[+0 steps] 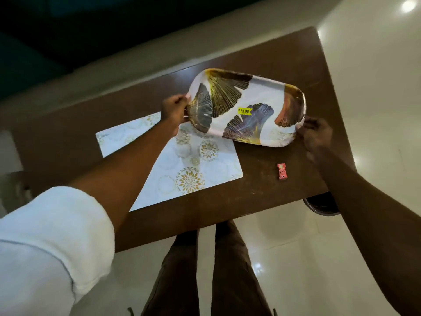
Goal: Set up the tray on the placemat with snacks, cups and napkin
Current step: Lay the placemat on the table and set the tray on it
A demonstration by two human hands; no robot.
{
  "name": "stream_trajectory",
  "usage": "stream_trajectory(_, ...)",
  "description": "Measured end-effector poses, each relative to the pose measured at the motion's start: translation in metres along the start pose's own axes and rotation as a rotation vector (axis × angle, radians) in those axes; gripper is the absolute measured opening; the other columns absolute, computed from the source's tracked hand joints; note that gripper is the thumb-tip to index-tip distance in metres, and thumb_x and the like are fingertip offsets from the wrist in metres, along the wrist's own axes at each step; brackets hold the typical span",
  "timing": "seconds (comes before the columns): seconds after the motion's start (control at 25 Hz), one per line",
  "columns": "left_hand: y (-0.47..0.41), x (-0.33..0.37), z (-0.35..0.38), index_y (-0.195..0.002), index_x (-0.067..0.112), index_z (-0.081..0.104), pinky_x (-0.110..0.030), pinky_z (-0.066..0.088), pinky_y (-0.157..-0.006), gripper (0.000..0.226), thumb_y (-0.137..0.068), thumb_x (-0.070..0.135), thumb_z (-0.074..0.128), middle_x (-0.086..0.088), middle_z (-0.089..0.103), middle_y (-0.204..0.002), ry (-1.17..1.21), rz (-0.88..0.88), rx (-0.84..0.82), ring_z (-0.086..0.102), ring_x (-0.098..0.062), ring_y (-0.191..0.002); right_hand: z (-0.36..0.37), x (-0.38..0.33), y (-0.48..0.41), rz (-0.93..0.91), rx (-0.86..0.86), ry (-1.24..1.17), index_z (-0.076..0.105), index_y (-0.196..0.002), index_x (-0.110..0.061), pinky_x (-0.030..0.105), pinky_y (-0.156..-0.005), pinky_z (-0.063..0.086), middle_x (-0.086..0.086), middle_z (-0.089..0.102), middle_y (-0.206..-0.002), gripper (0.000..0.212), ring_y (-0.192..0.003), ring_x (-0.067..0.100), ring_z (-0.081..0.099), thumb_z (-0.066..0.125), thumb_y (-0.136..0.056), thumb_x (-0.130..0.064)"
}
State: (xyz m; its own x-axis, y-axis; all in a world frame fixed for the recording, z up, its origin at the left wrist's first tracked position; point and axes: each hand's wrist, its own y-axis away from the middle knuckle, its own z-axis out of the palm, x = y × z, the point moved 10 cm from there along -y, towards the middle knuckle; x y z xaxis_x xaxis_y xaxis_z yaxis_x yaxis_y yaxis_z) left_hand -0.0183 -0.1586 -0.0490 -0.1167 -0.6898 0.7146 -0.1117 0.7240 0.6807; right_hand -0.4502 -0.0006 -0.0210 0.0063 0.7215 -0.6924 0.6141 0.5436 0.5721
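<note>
the left hand (174, 110) has its fingers curled round the rim at one short end of the tray (262, 90), and the right hand (315, 133) pinches the rim at the opposite end, so both hands are closed on it. the tray, white with fan-shaped leaves and a yellow price sticker, sits slanted between them. one near corner overlaps the far right corner of the placemat (205, 169), and most of it is over bare brown surface (262, 201). whether its underside touches down cannot be told. nothing lies in the tray.

near the right forearm, apart from both tray and placemat, a small red snack packet (282, 171) lies on the surface. no cups and no napkin are in view.

by my reading the task is near its start. the placemat lies flat, but the tray is not yet squarely on it. the snack is not loaded, and cups and napkin have yet to be fetched.
</note>
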Motion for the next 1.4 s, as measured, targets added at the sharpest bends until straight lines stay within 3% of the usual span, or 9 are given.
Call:
stream_trajectory(0.16, 0.019, -0.036, -0.12, -0.109, 0.008, 0.069, -0.031, 0.062, -0.062, 0.017, -0.1, 0.022, 0.065, -0.009, 0.069, -0.09, 0.095, -0.061, 0.142, 0.069, -0.018, -0.072, 0.106, -0.034, 0.008, -0.097, -0.129, 0.086, 0.066, -0.122, -0.004, 0.028, -0.07, 0.062, 0.005, 0.071, -0.103, 0.035, -0.098, 0.023, 0.071, 0.076, -0.088, -0.001)
stream_trajectory(0.32, 0.041, -0.095, -0.209, -0.118, 0.007, 0.07, -0.029, 0.062, -0.062, 0.024, -0.1, 0.022, 0.065, -0.011, 0.072, -0.101, 0.158, -0.135, 0.307, 0.07, -0.023, -0.084, 0.188, -0.04, 0.041, -0.172, -0.235, 0.164, 0.066, -0.119, -0.004, 0.013, -0.065, 0.057, 0.003, 0.069, -0.101, 0.03, -0.091, 0.016, 0.069, 0.074, -0.09, -0.001)
stream_trajectory(0.48, 0.062, -0.147, -0.26, -0.124, 0.015, 0.068, -0.03, 0.062, -0.064, 0.024, -0.102, 0.019, 0.062, -0.007, 0.068, -0.102, 0.215, -0.197, 0.379, 0.067, -0.02, -0.08, 0.242, -0.019, 0.065, -0.151, -0.331, 0.21, 0.069, -0.117, -0.01, 0.04, -0.088, 0.064, 0.006, 0.072, -0.108, 0.029, -0.101, 0.025, 0.072, 0.077, -0.09, -0.005)
stream_trajectory(0.64, 0.074, -0.181, -0.273, -0.125, 0.009, 0.068, -0.032, 0.062, -0.058, 0.025, -0.101, 0.018, 0.063, -0.012, 0.07, -0.111, 0.235, -0.245, 0.397, 0.069, -0.026, -0.088, 0.251, -0.001, 0.081, -0.127, -0.349, 0.281, 0.064, -0.126, -0.01, 0.024, -0.075, 0.06, 0.008, 0.069, -0.116, 0.034, -0.104, 0.024, 0.07, 0.074, -0.094, -0.007)
stream_trajectory(0.76, 0.085, -0.2, -0.271, -0.123, 0.005, 0.068, -0.038, 0.063, -0.066, 0.025, -0.101, 0.014, 0.063, -0.014, 0.071, -0.11, 0.219, -0.25, 0.421, 0.07, -0.027, -0.087, 0.244, 0.013, 0.089, -0.089, -0.319, 0.262, 0.064, -0.123, -0.01, 0.023, -0.063, 0.058, 0.009, 0.07, -0.107, 0.033, -0.103, 0.03, 0.072, 0.073, -0.093, -0.001)
stream_trajectory(0.92, 0.082, -0.201, -0.272, -0.124, 0.006, 0.068, -0.032, 0.061, -0.06, 0.026, -0.1, 0.012, 0.064, -0.012, 0.069, -0.104, 0.205, -0.2, 0.43, 0.068, -0.022, -0.079, 0.239, 0.033, 0.091, -0.052, -0.299, 0.241, 0.063, -0.122, -0.009, 0.033, -0.068, 0.059, 0.004, 0.069, -0.095, 0.033, -0.1, 0.032, 0.072, 0.071, -0.092, 0.002)
stream_trajectory(1.12, 0.063, -0.193, -0.27, -0.123, 0.007, 0.069, -0.032, 0.059, -0.06, 0.026, -0.098, 0.012, 0.066, -0.012, 0.068, -0.104, 0.186, -0.164, 0.401, 0.065, -0.022, -0.08, 0.23, 0.051, 0.089, -0.02, -0.249, 0.256, 0.064, -0.12, -0.013, 0.043, -0.084, 0.064, 0.01, 0.073, -0.108, 0.032, -0.103, 0.028, 0.073, 0.073, -0.092, -0.001)
stream_trajectory(1.4, 0.063, -0.206, -0.266, -0.118, 0.008, 0.072, -0.034, 0.06, -0.06, 0.023, -0.096, 0.014, 0.069, -0.014, 0.07, -0.105, 0.182, -0.203, 0.425, 0.068, -0.025, -0.084, 0.227, 0.045, 0.086, -0.061, -0.242, 0.263, 0.064, -0.122, -0.016, 0.041, -0.083, 0.064, 0.009, 0.071, -0.11, 0.036, -0.101, 0.026, 0.072, 0.074, -0.091, -0.001)
